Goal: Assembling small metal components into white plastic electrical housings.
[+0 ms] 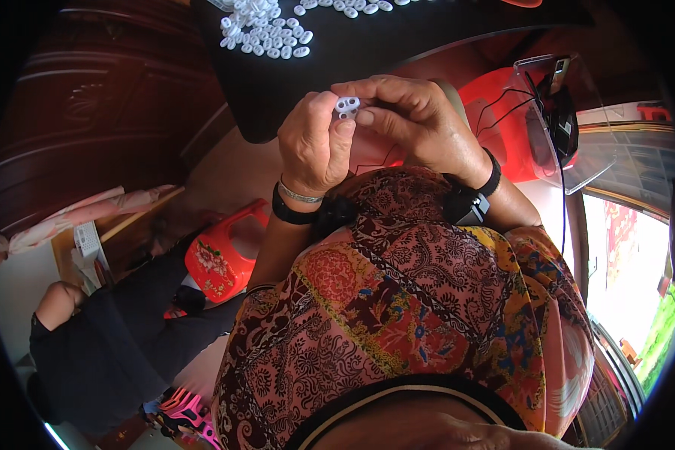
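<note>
Pinching a small white plastic piece (pixel 346 106) between both sets of fingertips, that's what's going on right now. The left hand (pixel 315 142) is curled around it from the left, with the thumb and forefinger clamped on the piece, and the right hand (pixel 420 124) comes in from the right, its thumb pressed against the same piece, so both hands are closed on that one bit, held up in the air just near of the black tabletop (pixel 337 52). Over on the far left of that black surface sits a heap of matching white oval pieces (pixel 266 34), well apart from the hands. I'd say the step in hand is fitting or snapping something on this one piece, kind of mid-assembly, though the fingers hide whether it's one part or two pressed together. Next move probably calls for a firm, even squeeze without letting it twist, since it's tiny and looks slippery. Both wrists have black bands, and the left has a silver bangle (pixel 300 195) too. A red plastic stool (pixel 221 259) sits down on the left.
</note>
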A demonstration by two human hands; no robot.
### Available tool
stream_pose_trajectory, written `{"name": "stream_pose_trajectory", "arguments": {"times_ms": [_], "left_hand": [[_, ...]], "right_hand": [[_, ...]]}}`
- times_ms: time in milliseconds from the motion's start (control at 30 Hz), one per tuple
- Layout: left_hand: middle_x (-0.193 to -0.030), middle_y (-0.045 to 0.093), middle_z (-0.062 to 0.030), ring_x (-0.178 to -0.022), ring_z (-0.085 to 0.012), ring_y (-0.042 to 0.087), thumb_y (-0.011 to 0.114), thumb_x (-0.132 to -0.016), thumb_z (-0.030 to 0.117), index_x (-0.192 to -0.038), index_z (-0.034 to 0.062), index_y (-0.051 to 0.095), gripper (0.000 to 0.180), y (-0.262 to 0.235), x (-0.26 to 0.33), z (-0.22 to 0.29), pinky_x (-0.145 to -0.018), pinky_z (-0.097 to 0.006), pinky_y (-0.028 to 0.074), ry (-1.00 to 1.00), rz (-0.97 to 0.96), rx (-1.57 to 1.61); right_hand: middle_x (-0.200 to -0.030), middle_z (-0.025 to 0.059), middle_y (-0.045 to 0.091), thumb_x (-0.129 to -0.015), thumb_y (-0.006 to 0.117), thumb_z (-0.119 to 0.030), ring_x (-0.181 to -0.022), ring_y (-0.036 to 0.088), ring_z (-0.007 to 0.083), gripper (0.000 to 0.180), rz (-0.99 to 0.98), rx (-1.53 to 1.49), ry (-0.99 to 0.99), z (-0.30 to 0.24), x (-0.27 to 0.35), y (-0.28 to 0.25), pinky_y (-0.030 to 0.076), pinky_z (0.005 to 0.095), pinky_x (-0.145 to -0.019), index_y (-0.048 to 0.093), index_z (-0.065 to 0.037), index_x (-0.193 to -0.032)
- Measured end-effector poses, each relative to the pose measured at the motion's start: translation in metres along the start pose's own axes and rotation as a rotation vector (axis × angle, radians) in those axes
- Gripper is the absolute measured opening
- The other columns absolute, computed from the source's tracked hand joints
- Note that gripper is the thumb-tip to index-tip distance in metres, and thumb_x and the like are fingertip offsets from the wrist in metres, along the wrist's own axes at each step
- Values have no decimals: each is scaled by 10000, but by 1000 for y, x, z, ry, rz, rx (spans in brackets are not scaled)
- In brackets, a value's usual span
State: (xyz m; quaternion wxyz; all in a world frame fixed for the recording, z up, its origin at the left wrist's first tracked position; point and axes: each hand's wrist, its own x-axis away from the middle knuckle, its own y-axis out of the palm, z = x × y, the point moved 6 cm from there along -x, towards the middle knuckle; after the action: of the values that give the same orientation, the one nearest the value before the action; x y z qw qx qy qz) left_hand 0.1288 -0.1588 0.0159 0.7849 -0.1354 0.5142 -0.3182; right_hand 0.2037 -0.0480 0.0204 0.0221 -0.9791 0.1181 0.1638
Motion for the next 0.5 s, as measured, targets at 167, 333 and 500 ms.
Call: {"name": "stream_pose_trajectory", "arguments": {"times_ms": [167, 333, 500], "left_hand": [[-748, 553, -127, -619, -286, 539, 495, -915, 227, -1023, 0, 487, 252, -1, 1, 0, -548, -369, 433, -3, 13, 1], [-749, 555, -134, -613, -291, 539, 511, -904, 214, -1025, 0, 488, 246, -1, 4, 0, -543, -373, 434, -9, 17, -10], [-739, 553, -133, -608, -297, 537, 520, -892, 197, -1030, 1, 490, 241, -4, 0, 1, -541, -375, 435, 51, 43, -18]], "right_hand": [[-1020, 81, 661, -847, 626, -53, -961, 623, 149, 251, 15, 80, -24, -5, -1, 0, 494, 269, -826, 637, -17, -1095], [-1063, 88, 644, -874, 592, -44, -999, 604, 148, 262, -11, -36, -37, 2, 1, 4, 483, 275, -871, 609, -3, -1132], [-1119, 81, 617, -898, 557, -34, -1042, 576, 143, 294, -18, -421, 78, 26, 3, 9, 460, 268, -917, 567, 3, -1190]]}}
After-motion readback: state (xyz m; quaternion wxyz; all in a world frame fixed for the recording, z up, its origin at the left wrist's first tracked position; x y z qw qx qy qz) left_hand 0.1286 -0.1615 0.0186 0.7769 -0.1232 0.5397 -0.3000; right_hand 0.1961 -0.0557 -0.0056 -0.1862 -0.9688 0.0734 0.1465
